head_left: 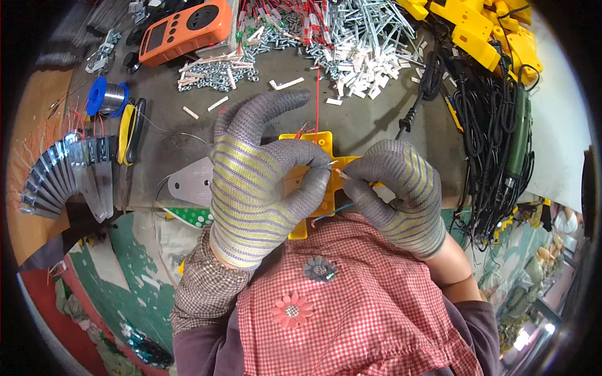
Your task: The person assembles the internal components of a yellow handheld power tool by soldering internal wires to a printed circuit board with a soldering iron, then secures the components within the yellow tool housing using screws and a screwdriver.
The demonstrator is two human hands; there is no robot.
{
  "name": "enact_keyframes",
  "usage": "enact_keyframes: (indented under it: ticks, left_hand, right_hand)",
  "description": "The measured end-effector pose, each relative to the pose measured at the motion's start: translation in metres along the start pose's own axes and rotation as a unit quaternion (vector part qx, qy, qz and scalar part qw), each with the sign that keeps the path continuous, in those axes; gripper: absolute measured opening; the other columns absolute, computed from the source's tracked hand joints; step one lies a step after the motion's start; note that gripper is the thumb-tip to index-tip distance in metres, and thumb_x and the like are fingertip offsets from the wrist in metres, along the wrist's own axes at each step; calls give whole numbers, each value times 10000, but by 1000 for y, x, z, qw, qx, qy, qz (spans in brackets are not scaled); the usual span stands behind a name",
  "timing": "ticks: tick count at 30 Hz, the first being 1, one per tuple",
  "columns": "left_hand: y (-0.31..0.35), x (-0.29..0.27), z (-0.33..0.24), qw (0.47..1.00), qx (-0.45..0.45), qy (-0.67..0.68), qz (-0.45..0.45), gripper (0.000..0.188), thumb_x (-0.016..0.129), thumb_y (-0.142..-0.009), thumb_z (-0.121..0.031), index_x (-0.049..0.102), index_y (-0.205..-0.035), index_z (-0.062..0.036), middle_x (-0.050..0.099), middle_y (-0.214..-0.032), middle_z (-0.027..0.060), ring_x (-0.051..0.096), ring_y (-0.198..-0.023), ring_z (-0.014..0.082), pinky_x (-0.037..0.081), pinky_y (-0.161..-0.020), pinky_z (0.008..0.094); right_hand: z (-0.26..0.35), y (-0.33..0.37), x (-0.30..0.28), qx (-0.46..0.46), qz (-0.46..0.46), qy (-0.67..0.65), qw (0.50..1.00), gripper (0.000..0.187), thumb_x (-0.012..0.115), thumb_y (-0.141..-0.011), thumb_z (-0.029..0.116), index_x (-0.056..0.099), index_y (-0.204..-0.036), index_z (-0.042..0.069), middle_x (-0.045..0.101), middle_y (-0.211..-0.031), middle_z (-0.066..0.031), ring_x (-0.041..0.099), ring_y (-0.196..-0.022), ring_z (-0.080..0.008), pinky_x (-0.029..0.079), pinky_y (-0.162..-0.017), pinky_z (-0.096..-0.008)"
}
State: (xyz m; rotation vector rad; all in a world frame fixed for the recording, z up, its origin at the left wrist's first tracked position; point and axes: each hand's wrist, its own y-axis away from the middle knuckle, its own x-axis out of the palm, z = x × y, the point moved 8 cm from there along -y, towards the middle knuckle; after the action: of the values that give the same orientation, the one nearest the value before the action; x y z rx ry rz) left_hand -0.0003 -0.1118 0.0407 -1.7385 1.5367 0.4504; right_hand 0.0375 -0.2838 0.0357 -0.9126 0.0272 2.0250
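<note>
Both of my hands wear grey gloves with yellow stripes. My left hand (pixel 266 172) pinches a thin wire end (pixel 333 163) between thumb and forefinger; a pale tip pokes out. Facing it, a short pinkish-brown wire end (pixel 339 172) sticks out of the closed fingertips of my right hand (pixel 398 191). The two tips are close; whether they touch I cannot tell. Under and between the hands lies a yellow plastic housing (pixel 328 199), partly covered. A red wire (pixel 317 103) runs up from it, and a blue wire (pixel 332 213) shows at its near side. A black cable (pixel 406 122) passes behind my right hand.
Far side: piled screws (pixel 276 50), white sleeves (pixel 360 72) and an orange meter (pixel 185 31). Left: solder spool (pixel 108 97), yellow-handled pliers (pixel 128 135), fanned metal blades (pixel 69 169), grey plate (pixel 191 182). Right: black cables (pixel 486 150), green tool (pixel 519 131), yellow housings (pixel 470 28).
</note>
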Motion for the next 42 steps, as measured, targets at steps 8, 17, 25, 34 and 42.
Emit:
enact_keyframes:
  ticks: [8,17,25,34,42]
  left_hand:
    - [-4,-5,-8,998,25,-53,22,169,831,-753,-133,790,-917,-139,646,-1414,138,550,-1368,348,432,-1165,475]
    - [-11,-3,-19,997,64,-25,44,127,833,-730,-144,785,-848,-137,644,-1425,135,537,-1359,368,400,-1163,497]
    - [-10,3,-24,997,48,-52,7,207,862,-669,-119,799,-865,-133,633,-1424,139,548,-1363,368,418,-1145,505]
    - [0,-6,0,998,-17,64,-12,117,807,-754,-75,788,-863,-111,594,-1452,178,555,-1401,360,459,-1156,450]
    - [-12,-15,-18,996,69,-59,19,77,819,-739,-64,780,-803,-83,617,-1428,178,576,-1370,346,474,-1131,443]
  right_hand:
    - [4,2,-5,-21,-13,52,998,235,848,-800,103,746,-1010,79,675,-840,-93,664,-739,-309,518,-670,-430]
    - [6,-6,-14,24,53,80,995,178,813,-812,34,744,-971,76,653,-862,-92,658,-787,-266,531,-721,-391]
    - [27,-5,-11,-113,-18,76,990,187,805,-765,83,680,-903,88,624,-753,-65,643,-727,-293,477,-655,-453]
    - [21,-11,-10,-37,1,124,992,180,768,-867,14,750,-1038,69,723,-982,-112,697,-925,-325,553,-875,-419]
    - [14,-28,-1,-10,108,23,994,144,812,-877,97,741,-997,62,773,-983,-85,754,-878,-260,590,-762,-417]
